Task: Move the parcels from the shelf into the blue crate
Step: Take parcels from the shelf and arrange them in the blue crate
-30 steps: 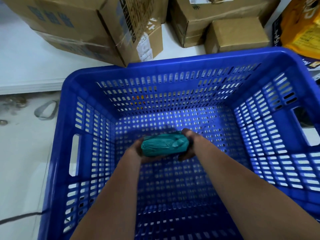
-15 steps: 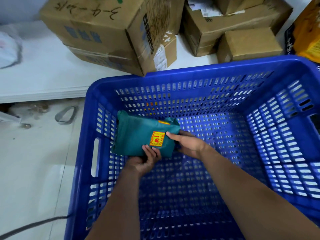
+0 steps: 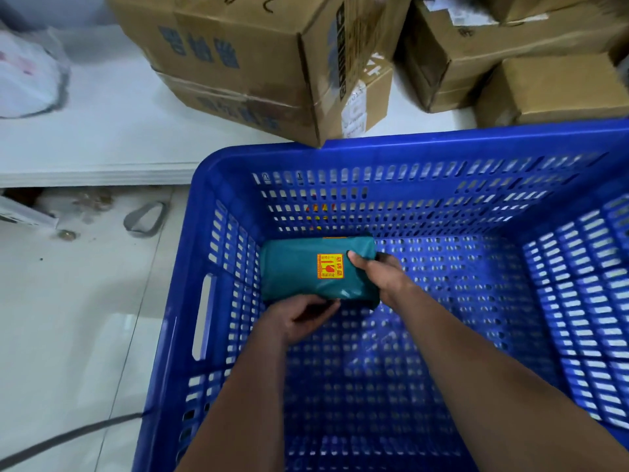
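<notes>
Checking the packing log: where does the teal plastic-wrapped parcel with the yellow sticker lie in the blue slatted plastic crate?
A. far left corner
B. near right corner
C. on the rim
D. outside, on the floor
A: the teal plastic-wrapped parcel lies on the floor of the blue slatted plastic crate, against its left and far walls, with both hands on it.

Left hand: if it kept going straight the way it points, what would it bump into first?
The left hand points up and slightly right, at the near edge of the green parcel, which its fingers already seem to touch. So it would meet the parcel first; depth is hard to judge.
</notes>
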Demonstrator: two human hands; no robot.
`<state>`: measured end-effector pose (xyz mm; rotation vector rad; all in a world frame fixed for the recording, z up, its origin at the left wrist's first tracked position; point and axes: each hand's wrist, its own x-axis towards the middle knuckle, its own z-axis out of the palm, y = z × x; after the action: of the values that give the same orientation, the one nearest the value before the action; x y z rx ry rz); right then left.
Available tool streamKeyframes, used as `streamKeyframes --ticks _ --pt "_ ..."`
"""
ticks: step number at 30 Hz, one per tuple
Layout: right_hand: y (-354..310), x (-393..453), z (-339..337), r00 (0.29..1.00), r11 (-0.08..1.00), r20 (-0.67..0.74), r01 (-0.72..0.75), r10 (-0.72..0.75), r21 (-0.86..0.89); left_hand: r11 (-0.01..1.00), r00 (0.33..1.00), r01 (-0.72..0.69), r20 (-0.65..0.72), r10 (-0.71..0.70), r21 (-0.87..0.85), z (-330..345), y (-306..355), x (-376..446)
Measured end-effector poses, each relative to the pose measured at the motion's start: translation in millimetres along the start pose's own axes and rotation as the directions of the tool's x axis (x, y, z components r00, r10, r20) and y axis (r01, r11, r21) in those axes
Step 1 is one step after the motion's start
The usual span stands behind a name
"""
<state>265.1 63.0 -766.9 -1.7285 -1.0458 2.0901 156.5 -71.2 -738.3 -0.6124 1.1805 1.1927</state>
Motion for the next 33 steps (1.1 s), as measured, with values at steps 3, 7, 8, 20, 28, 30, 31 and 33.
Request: streamKeyframes --ticks 3,7,8,20,28,30,31,33 --pt "4.1 12.1 15.6 0.999 0.997 -0.024 0.028 -0.03 -0.067 0.998 0.999 -0.044 0.013 0.044 0.044 -2.3 0.1 4.8" --pt "14.2 25.2 33.5 0.985 0.962 -0.165 0.009 -0.056 -0.273 0.983 0.977 -0.183 -0.117 0.18 -0.014 -2.6 3.0 30.8" --pt "15.5 27.1 35.3 0.975 0.907 -0.212 -0.029 -0.066 -0.421 0.976 0.967 -0.214 -0.148 0.207 -0.032 -1.6 2.7 35.3" --pt "14.2 22.4 24.9 0.979 0.964 -0.082 0.165 -0.185 -0.208 0.824 0.758 -0.528 -0.323 0.567 0.206 1.4 -17.7 56.0" --pt "56.9 6.4 -17.1 0.912 0.743 0.017 0.346 -0.411 -0.573 0.876 0.871 -0.428 -0.36 0.334 -0.222 -3.3 -25.0 51.1" --pt "61.3 0.2 -17.8 0.901 0.708 0.203 0.427 -0.383 -0.562 0.879 0.883 -0.41 -0.347 0.316 -0.242 -3.1 -24.9 50.0" --pt "63.5 -1.1 -19.4 0.89 0.677 0.267 0.455 -0.37 -0.579 0.881 0.891 -0.399 -0.335 0.307 -0.253 -1.7 -24.6 48.7" --pt "67.8 -0.1 -23.6 0.9 0.56 0.309 0.434 -0.308 -0.706 0.858 0.893 -0.395 -0.356 0.275 -0.328 -0.7 -22.1 51.9"
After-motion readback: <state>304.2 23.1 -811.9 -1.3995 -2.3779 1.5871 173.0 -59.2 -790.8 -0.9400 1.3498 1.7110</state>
